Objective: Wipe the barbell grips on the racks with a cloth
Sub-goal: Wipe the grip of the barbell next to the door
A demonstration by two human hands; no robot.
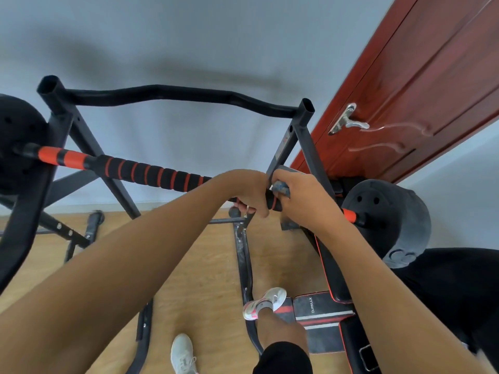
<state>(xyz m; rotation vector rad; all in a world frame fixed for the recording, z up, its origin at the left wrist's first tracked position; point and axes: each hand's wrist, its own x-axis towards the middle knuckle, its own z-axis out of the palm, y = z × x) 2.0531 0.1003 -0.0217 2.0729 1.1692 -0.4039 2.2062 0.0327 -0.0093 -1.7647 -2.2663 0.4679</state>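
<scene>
- Left hand curls around the barbell, steadying it on the rack.
- Right hand clamps the cloth around the grip, ready for wiping.

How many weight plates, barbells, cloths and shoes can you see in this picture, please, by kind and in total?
Weight plates: 2
Barbell: 1
Cloth: 1
Shoes: 2
Total: 6
</scene>
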